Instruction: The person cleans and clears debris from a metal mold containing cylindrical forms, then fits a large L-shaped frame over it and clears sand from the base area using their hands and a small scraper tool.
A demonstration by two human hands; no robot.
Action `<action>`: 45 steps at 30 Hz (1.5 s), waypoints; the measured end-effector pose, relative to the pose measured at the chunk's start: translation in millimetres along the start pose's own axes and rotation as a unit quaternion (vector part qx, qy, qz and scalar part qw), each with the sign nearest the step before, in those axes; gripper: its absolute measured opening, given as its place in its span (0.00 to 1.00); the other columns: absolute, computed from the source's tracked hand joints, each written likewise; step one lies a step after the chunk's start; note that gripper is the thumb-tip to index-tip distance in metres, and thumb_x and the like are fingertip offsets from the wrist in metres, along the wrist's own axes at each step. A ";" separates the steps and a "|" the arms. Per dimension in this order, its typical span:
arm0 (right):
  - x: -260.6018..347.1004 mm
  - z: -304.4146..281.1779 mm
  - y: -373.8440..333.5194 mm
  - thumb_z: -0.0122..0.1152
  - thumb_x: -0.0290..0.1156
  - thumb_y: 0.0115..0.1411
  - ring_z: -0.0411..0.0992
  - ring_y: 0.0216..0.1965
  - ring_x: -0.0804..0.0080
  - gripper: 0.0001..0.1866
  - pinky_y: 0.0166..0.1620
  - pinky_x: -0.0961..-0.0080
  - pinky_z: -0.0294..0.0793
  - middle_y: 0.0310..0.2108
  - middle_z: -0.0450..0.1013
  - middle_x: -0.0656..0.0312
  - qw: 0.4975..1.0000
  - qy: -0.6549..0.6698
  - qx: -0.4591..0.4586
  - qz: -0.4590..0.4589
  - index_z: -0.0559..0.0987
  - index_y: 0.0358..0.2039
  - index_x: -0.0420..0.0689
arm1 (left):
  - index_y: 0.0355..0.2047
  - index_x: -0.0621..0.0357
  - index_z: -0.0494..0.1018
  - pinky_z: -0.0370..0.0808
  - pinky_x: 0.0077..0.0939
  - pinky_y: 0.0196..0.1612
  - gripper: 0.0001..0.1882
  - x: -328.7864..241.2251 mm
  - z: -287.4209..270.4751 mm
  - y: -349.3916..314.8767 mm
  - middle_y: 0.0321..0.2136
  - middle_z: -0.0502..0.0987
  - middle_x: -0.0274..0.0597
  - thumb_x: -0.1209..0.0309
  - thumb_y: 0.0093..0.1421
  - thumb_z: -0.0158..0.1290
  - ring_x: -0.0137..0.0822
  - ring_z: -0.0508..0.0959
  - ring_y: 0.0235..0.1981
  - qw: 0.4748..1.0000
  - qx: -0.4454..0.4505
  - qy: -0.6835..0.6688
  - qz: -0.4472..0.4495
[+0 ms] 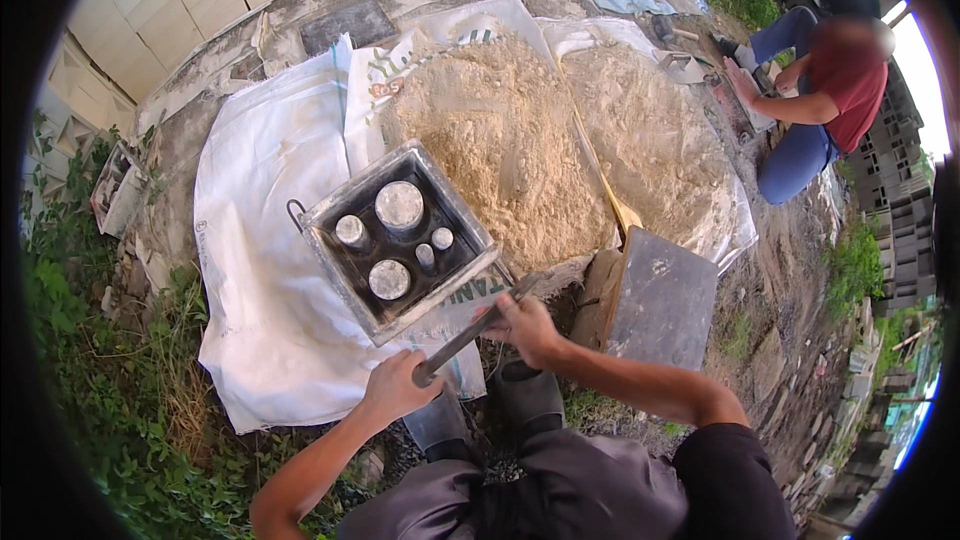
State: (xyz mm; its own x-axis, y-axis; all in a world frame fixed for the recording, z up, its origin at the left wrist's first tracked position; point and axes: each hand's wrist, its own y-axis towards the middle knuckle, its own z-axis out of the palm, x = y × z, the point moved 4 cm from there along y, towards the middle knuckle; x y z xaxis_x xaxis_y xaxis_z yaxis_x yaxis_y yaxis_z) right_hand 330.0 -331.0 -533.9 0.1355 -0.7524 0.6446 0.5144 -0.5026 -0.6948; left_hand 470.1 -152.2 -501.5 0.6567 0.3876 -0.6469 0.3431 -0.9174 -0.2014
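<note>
A straight grey bar slants between my two hands, just off the near corner of a square metal mould. My left hand is closed around its lower left end. Farther up, my right hand grips the bar near its other end. Inside the mould's dark interior stand several round pillars of different sizes, the largest a pale cylinder. A wire loop sticks out from the mould's left corner. The mould rests on a white woven sack.
Two heaps of sandy material, a near heap and a paler heap, lie beyond on sacks, a long wooden handle between them. A flat grey slab tilts beside a wooden block. At right crouches another person. Plants grow left.
</note>
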 end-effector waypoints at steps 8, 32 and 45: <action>-86.2 2.8 48.5 0.44 0.33 0.70 0.74 0.47 0.55 0.15 0.53 0.56 0.76 0.45 0.73 0.46 0.993 0.039 0.053 0.097 0.66 0.47 0.32 | 0.29 0.58 0.74 0.75 0.43 0.32 0.15 62.6 36.5 -24.4 0.28 0.76 0.47 0.58 0.54 0.56 0.51 0.78 0.29 0.996 0.075 0.023 -0.038; -70.7 -4.0 57.0 0.44 0.34 0.70 0.77 0.42 0.60 0.15 0.44 0.62 0.82 0.42 0.75 0.49 0.999 0.039 -0.020 0.010 0.67 0.47 0.34 | 0.32 0.59 0.74 0.76 0.37 0.33 0.18 74.0 52.9 8.3 0.30 0.77 0.46 0.55 0.56 0.57 0.46 0.78 0.32 0.993 0.023 0.105 0.052; -82.7 -5.9 66.1 0.50 0.34 0.68 0.78 0.36 0.64 0.15 0.35 0.66 0.85 0.35 0.74 0.53 0.992 0.020 -0.102 -0.069 0.70 0.41 0.32 | 0.38 0.59 0.75 0.74 0.42 0.40 0.24 88.5 66.6 20.7 0.36 0.78 0.51 0.48 0.58 0.54 0.51 0.78 0.39 0.998 0.021 0.058 0.000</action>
State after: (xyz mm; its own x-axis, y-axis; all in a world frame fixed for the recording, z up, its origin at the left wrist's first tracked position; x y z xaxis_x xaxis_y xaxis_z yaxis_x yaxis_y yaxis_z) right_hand 347.8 -304.5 -635.0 0.0408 -0.6847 0.7277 0.3431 -0.6744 -0.6538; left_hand 490.6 -142.8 -611.9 0.7309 0.3938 -0.5574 0.3173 -0.9192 -0.2334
